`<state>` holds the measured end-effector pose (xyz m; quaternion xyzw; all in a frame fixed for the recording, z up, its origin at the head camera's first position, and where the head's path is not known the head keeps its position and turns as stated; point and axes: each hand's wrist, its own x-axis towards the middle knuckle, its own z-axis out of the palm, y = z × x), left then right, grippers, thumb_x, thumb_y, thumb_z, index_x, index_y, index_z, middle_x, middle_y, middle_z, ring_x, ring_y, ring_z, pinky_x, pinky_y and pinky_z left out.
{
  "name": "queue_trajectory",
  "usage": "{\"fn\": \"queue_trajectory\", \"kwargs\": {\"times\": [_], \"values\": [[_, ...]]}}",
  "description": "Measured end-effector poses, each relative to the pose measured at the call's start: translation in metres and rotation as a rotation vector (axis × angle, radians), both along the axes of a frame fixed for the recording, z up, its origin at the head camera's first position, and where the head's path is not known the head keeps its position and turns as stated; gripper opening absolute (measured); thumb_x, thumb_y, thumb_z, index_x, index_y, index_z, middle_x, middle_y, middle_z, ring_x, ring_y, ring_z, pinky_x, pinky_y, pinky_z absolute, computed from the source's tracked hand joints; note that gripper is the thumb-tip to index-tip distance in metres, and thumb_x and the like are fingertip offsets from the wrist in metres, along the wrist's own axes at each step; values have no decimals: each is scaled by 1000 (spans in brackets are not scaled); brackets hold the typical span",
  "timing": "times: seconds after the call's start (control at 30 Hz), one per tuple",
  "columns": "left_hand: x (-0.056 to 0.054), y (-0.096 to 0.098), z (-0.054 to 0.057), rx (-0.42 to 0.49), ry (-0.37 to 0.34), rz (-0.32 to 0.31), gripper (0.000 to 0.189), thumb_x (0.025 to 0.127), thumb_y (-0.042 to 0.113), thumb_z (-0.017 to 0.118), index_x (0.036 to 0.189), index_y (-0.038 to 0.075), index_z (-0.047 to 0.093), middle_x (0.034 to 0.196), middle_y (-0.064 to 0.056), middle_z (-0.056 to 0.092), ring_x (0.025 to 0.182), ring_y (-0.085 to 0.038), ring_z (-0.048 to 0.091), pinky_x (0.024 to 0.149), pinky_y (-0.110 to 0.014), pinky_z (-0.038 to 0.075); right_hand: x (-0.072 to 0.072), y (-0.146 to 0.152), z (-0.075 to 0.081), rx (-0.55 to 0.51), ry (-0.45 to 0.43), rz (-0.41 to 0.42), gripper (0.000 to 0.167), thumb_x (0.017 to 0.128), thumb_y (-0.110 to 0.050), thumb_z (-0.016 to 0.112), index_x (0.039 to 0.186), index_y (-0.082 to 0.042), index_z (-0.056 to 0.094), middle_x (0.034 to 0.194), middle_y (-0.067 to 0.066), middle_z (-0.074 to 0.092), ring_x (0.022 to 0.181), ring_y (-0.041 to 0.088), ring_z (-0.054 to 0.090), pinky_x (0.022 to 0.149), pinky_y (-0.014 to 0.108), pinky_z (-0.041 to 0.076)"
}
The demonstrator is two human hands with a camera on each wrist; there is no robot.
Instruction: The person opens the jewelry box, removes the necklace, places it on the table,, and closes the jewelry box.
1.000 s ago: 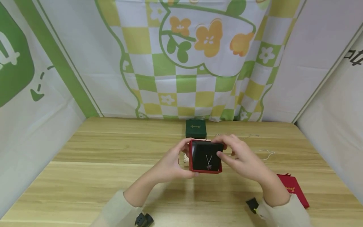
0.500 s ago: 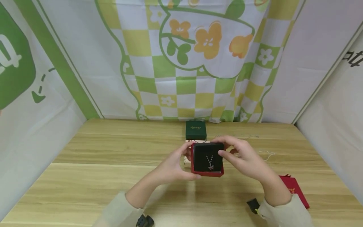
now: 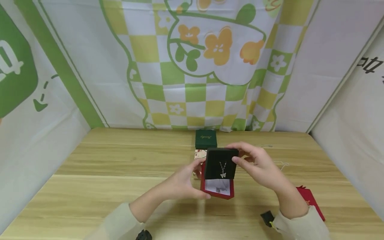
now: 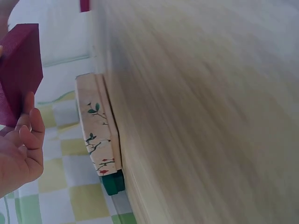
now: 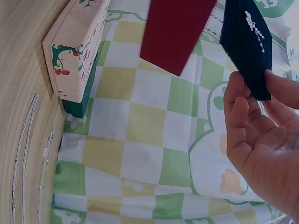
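Observation:
My left hand [image 3: 181,183] grips a small red jewelry box [image 3: 223,196] from its left side, thumb along the front. The box is open at the top, and a white lining and part of a thin chain show inside. Between thumb and fingers my right hand [image 3: 255,166] pinches a black padded insert [image 3: 213,168], tilted above the box. A silver necklace with a butterfly pendant [image 3: 223,174] hangs on the insert's face. In the left wrist view the red box's outside [image 4: 21,70] shows above the fingers. The right wrist view has the insert [image 5: 245,46] apart from the box [image 5: 173,37].
Behind the hands stand a floral-patterned box [image 4: 98,126] and a dark green box [image 3: 205,139]. Silver chains [image 5: 23,154] lie on the table to the right. A flat red piece with gold lettering [image 3: 312,201] lies by the right forearm. A patterned curtain [image 3: 195,90] backs the table.
The black insert has come up out of the red box in my right hand, uncovering the white lining. The red box in my left hand has dropped slightly lower.

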<state>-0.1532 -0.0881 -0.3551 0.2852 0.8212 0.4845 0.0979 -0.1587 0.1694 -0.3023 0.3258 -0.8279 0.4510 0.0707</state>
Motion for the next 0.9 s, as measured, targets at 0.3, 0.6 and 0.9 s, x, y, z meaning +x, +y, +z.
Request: {"fn": "queue_trajectory", "kwargs": {"times": [0.3,0.6,0.9], "values": [[4,-1,-7,-67,1,-13,89,67,19,91,142,9,44,107,3,63,96,-17,55,90,-40,49,2,2,4,-10,24,-19,29,95,2,61,123,-4,64,112,13,71,82,6,63,67,28,56],[10,-4,-19,-122,-18,1,89,68,25,91,141,6,44,109,2,61,95,-18,55,80,-32,48,6,7,11,-20,45,-49,31,95,0,61,126,-7,64,118,10,68,85,6,57,68,24,53],[16,-5,-24,-182,-48,-2,88,68,28,91,142,11,45,112,5,61,95,-13,55,79,-27,49,9,10,21,-45,48,-45,32,95,0,62,126,-9,65,118,6,67,73,9,55,60,23,50]]}}
